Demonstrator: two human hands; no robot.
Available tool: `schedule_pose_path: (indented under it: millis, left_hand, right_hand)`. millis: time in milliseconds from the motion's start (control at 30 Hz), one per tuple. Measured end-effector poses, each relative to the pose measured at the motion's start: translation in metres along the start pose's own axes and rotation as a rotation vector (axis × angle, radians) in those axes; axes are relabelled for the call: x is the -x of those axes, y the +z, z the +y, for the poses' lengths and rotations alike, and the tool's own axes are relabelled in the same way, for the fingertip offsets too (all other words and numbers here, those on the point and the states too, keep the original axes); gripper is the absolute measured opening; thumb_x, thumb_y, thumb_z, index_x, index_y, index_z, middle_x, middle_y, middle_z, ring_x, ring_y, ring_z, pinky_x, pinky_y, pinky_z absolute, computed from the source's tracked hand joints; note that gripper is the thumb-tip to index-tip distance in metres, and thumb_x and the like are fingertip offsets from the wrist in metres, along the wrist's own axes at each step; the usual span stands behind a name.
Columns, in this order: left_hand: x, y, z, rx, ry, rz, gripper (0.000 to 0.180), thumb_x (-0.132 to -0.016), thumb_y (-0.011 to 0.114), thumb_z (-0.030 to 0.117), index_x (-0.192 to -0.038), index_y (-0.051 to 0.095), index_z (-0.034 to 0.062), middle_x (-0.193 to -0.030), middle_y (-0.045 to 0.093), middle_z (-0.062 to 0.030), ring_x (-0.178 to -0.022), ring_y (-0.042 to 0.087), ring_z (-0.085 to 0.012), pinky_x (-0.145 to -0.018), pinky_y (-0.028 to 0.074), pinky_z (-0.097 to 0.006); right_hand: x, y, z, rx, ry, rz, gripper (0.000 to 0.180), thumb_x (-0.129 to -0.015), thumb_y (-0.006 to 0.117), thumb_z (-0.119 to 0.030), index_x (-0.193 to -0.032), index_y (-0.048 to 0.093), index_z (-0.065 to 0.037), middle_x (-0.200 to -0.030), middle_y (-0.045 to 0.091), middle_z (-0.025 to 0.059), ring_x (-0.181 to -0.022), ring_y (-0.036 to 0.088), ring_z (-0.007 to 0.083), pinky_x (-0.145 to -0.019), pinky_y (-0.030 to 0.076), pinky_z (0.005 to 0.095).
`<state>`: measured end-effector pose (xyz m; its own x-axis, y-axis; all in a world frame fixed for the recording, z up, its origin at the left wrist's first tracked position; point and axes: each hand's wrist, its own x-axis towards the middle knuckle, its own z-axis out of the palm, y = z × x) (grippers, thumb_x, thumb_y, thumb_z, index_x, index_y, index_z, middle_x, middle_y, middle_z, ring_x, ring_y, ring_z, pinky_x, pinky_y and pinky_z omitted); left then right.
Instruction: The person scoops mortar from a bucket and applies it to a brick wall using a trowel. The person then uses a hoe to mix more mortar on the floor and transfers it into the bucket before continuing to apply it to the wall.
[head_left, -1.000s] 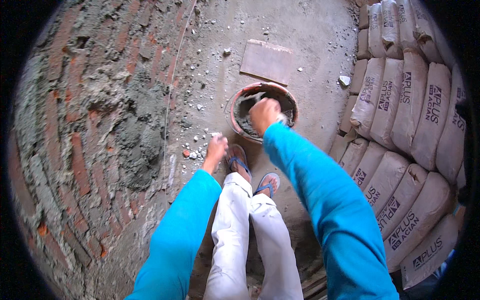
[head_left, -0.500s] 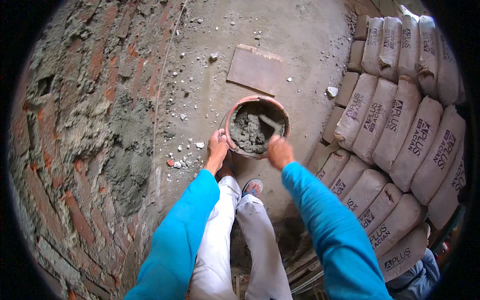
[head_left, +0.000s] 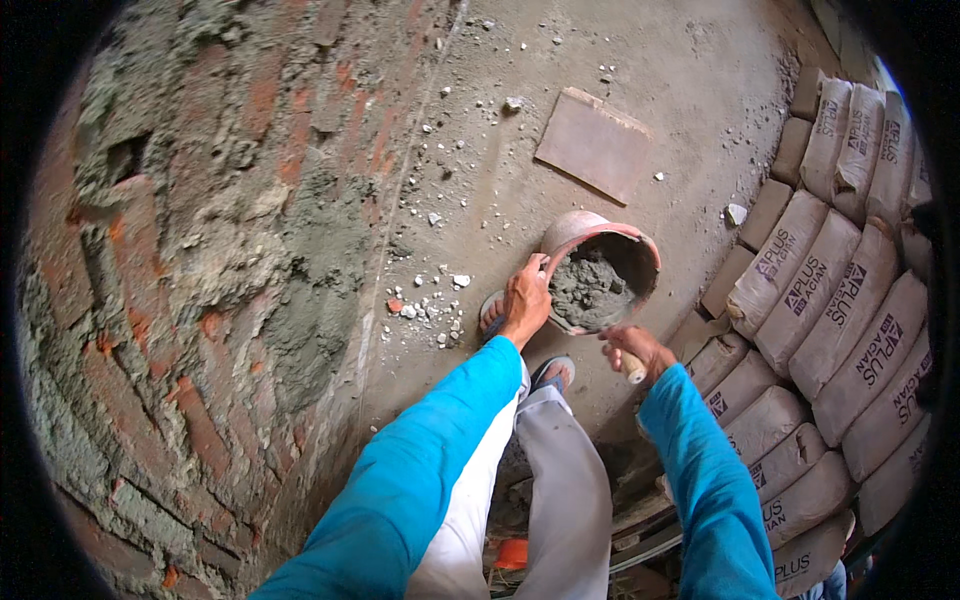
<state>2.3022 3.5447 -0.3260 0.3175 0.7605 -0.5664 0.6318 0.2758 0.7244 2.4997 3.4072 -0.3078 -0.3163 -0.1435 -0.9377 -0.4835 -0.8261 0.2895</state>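
A reddish-rimmed bucket (head_left: 575,228) leans over on the floor, its mouth turned toward me and to the right. Wet grey mortar (head_left: 590,292) lies inside it. My left hand (head_left: 527,302) grips the left side of the rim. Just below the rim at the right, my right hand (head_left: 642,352) is closed round a trowel (head_left: 633,368). Its pale wooden handle end pokes out of the fist toward me, while the blade cannot be made out.
At left rises a rough brick wall (head_left: 200,430) with a patch of wet mortar (head_left: 325,290). A flat brown board (head_left: 595,145) lies beyond the bucket. Rubble (head_left: 430,310) is scattered along the wall's foot. Stacked paper sacks (head_left: 850,330) line the right side.
My left hand has tipped the bucket toward me. My right hand has drawn the trowel back from over the mortar to below the rim. The view has shifted, moving everything rightward in the picture.
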Motion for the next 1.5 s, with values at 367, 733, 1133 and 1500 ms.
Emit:
schedule_pose_path:
  millis: [367, 733, 1133, 1500]
  left_hand:
    - [-0.023, -0.004, -0.003, 0.023, -0.138, -0.11, 0.033, -0.092, 0.045, 0.007, -0.123, 0.054, 0.0001, -0.109, 0.064, -0.0274, -0.104, 0.063, -0.0431, -0.088, 0.049, -0.047]
    - [-0.03, 0.01, 0.011, -0.192, -0.004, -0.055, 0.039, -0.091, 0.046, 0.004, -0.128, 0.05, -0.0068, -0.11, 0.063, -0.032, -0.106, 0.062, -0.0451, -0.091, 0.049, -0.047]
    - [-0.04, -0.003, -0.002, -0.213, -0.048, 0.01, 0.037, -0.088, 0.048, 0.006, -0.124, 0.054, -0.0026, -0.108, 0.065, -0.0298, -0.104, 0.062, -0.046, -0.089, 0.05, -0.047]
    - [-0.012, -0.012, 0.091, 0.22, -0.37, -0.312, 0.023, -0.084, 0.055, 0.017, -0.088, 0.065, -0.0035, -0.068, 0.062, -0.0094, -0.067, 0.058, -0.0207, -0.063, 0.046, -0.037]
  right_hand:
    - [-0.011, 0.043, -0.002, -1.383, -0.176, -1.154, 0.036, -0.099, 0.048, -0.017, -0.124, 0.042, 0.008, -0.093, 0.049, 0.0092, -0.05, 0.049, 0.008, -0.043, 0.045, 0.0225]
    - [0.055, 0.013, -0.043, 0.987, -0.666, 0.295, 0.032, -0.083, 0.065, -0.021, -0.103, 0.059, 0.003, -0.09, 0.067, 0.0239, -0.077, 0.068, 0.0351, -0.07, 0.055, 0.0468]
    - [0.036, 0.012, -0.037, 1.326, -0.585, 0.552, 0.035, -0.094, 0.046, -0.026, -0.107, 0.058, 0.004, -0.103, 0.067, 0.0302, -0.098, 0.067, 0.0448, -0.087, 0.051, 0.053]
    - [0.149, -0.042, 0.05, 0.972, -0.745, 0.361, 0.045, -0.077, 0.064, -0.029, -0.11, 0.054, 0.0, -0.11, 0.062, 0.0304, -0.106, 0.059, 0.0466, -0.09, 0.047, 0.0517]
